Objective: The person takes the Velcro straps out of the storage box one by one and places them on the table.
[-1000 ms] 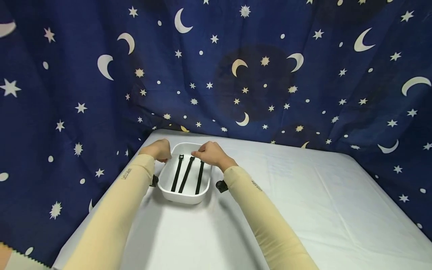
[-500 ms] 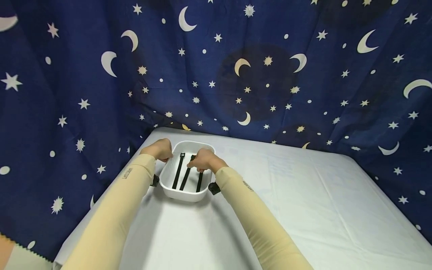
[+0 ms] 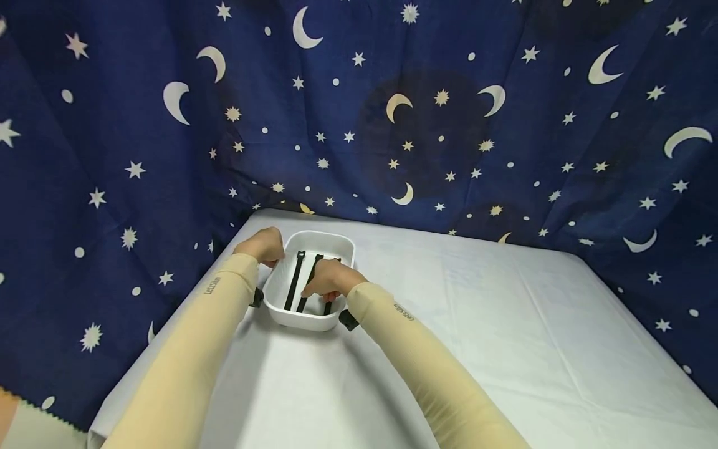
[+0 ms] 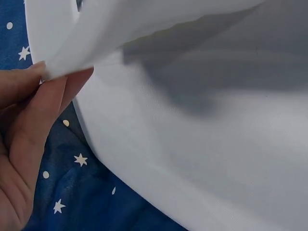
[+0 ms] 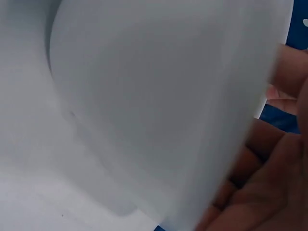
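A white rounded tub (image 3: 305, 321) stands toward the far left of the table in the head view. Inside lie three black cable straps, roughly side by side: the left strap (image 3: 294, 280), middle strap (image 3: 301, 305) and right strap (image 3: 328, 308). My left hand (image 3: 266, 246) pinches the tub's left rim between thumb and fingers, as the left wrist view shows. Over the tub's right side my right hand (image 3: 332, 279) reaches in, fingers pointing down and covering parts of the middle and right straps. The tub wall hides some of its fingers in the right wrist view; I cannot tell whether they grip a strap.
A white cloth covers the table (image 3: 477, 324). Behind and to both sides hangs a dark blue curtain (image 3: 336, 112) with moons and stars. Small black wrist cameras, one beside the tub's right wall (image 3: 348, 320), sit under both wrists.
My right hand has moved from the tub's far right rim down into it and toward me, along the straps. The left hand keeps its hold on the rim.
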{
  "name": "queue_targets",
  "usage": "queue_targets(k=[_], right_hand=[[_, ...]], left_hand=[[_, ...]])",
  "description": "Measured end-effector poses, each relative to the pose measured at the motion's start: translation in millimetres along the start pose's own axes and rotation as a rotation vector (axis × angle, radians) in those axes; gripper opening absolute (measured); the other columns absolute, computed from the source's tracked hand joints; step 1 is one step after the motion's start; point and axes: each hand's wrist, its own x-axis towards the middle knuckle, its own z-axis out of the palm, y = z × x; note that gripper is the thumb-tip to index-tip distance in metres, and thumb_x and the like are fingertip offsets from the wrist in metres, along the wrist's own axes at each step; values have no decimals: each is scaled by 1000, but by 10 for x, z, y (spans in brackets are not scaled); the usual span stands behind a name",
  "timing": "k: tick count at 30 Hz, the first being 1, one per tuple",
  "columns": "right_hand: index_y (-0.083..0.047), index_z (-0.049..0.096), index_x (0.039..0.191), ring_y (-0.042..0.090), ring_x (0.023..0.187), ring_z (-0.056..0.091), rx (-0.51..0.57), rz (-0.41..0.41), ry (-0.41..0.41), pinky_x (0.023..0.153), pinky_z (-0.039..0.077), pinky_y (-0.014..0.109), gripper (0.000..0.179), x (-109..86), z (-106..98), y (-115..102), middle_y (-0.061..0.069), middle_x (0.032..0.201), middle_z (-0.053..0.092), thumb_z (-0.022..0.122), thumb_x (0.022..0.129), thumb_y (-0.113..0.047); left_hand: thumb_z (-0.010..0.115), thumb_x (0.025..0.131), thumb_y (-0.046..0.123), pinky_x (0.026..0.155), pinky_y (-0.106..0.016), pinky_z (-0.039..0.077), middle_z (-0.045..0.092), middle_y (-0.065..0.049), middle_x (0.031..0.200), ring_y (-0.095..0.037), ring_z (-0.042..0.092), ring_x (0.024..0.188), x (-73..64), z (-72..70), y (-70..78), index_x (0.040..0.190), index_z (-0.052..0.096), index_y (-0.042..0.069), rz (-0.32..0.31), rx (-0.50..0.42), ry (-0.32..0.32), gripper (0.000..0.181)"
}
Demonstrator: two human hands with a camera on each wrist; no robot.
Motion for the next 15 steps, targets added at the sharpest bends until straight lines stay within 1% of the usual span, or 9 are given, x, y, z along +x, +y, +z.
queue_targets(k=[2, 5, 9, 12, 15], right_hand=[[-4, 70, 81, 16, 58, 61, -5, -3, -12, 74, 57, 35, 36, -16, 3, 13, 6, 67, 67, 76, 87, -40], [-3, 70, 80, 18, 61, 63, 3, -1, -9, 79, 58, 38, 37, -57, -30, 64, 6, 68, 68, 76, 87, -39], [0, 71, 84, 19, 64, 63, 26, -4, -1, 84, 57, 40, 38, -108, -80, 132, 7, 71, 67, 74, 88, -38], [1, 72, 88, 18, 64, 63, 49, -6, -15, 84, 57, 40, 39, -130, -68, 144, 7, 71, 66, 74, 89, -37], [0, 72, 89, 19, 64, 63, 72, -4, -19, 80, 58, 37, 37, -136, -16, 130, 7, 71, 68, 75, 88, -37]], left_hand=[[57, 91, 0, 60, -22, 55, 65, -13, 90, -10, 62, 60, -13, -1, 37, 105, 63, -8, -22, -7, 2, 17], [54, 91, -2, 62, -24, 57, 66, -16, 97, -11, 63, 60, -20, 8, 100, 108, 61, -8, -54, -28, 4, 19], [51, 90, -4, 61, -23, 57, 65, -19, 104, -11, 63, 58, -1, 33, 161, 108, 59, -9, -78, -66, 9, 20], [52, 91, -5, 61, -23, 58, 64, -22, 109, -11, 63, 58, 17, 53, 172, 110, 58, -11, -82, -94, 8, 21], [53, 92, -3, 64, -24, 59, 63, -23, 114, -11, 63, 59, 30, 71, 167, 115, 57, -12, -91, -104, 14, 25]])
